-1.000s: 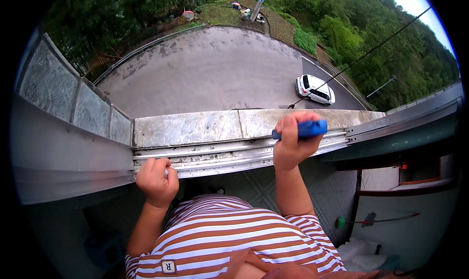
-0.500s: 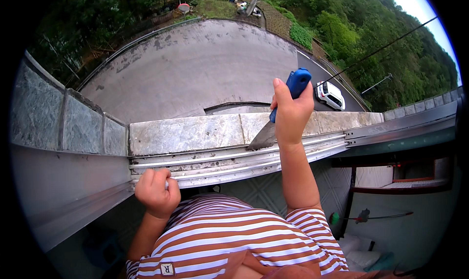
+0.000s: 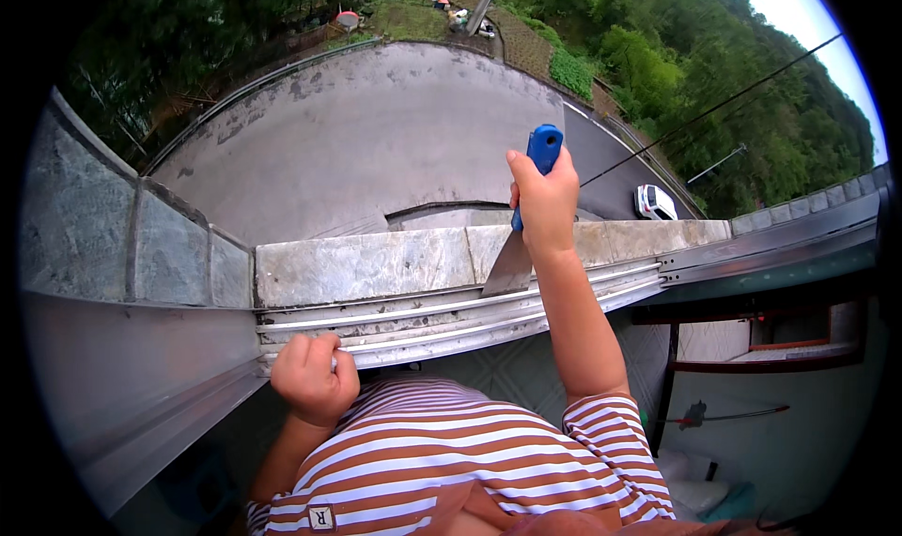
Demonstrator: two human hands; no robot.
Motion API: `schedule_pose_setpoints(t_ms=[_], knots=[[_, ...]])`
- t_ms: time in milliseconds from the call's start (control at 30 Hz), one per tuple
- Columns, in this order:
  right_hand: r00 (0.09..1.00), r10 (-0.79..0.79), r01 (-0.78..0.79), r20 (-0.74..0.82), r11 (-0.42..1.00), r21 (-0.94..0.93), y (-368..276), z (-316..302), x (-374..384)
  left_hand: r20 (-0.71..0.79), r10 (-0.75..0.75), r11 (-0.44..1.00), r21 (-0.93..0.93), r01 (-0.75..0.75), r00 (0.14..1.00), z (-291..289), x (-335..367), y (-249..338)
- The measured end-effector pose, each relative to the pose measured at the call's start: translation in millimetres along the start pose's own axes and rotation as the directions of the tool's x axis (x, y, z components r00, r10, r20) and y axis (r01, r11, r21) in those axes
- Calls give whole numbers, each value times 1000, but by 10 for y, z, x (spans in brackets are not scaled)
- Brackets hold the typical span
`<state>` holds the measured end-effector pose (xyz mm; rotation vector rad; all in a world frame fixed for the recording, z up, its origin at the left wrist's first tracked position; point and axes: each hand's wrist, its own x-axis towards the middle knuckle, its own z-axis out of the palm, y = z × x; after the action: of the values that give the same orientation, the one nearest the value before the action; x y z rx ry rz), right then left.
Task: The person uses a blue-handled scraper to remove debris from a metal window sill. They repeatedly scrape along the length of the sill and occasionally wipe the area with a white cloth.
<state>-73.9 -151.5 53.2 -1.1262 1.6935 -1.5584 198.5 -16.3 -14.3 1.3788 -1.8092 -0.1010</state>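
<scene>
My right hand (image 3: 547, 202) is closed round the blue handle (image 3: 544, 148) of a putty knife (image 3: 508, 267). Its wide metal blade slants down and its edge meets the white sliding-window track (image 3: 432, 322), close to the tiled outer sill (image 3: 366, 268). Dark grime lies in the grooves of the track. At the track's left end my left hand (image 3: 316, 376) is a closed fist by the inner rail. A small pale bit shows between its fingers, but what it is I cannot make out.
Metal window frame sides (image 3: 132, 367) rise at left and right. Beyond the sill is a drop to a grey paved yard (image 3: 357, 141) and a road with a white car (image 3: 655, 202). Indoors, right, a thin rod (image 3: 742, 416) lies near pale bags (image 3: 700, 489).
My right hand and the putty knife have shifted slightly left in view, the blade standing a bit steeper on the track. My left fist stays closed by the rail. The car has moved along the road.
</scene>
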Motion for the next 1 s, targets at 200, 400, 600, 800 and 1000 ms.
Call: schedule_pose_setpoints(t_ms=[200,400,600,800,1000], knots=[[994,-91,99,-63,988,122,-162,-147,-125,7,-1,1000,-14,1,1000,-19,25,16],[993,-94,108,-70,962,249,-239,-206,-61,-1,8,1000,-13,-8,1000,-26,12,8],[981,-140,182,-137,911,370,-494,-155,105,-7,25,999,-25,-25,1000,-26,31,12],[669,-610,681,-424,731,23,-443,-148,450,3,70,997,-39,-70,998,-25,43,-14],[946,-288,323,-153,886,333,-710,-435,-36,49,62,997,-56,-59,997,-44,59,-18]])
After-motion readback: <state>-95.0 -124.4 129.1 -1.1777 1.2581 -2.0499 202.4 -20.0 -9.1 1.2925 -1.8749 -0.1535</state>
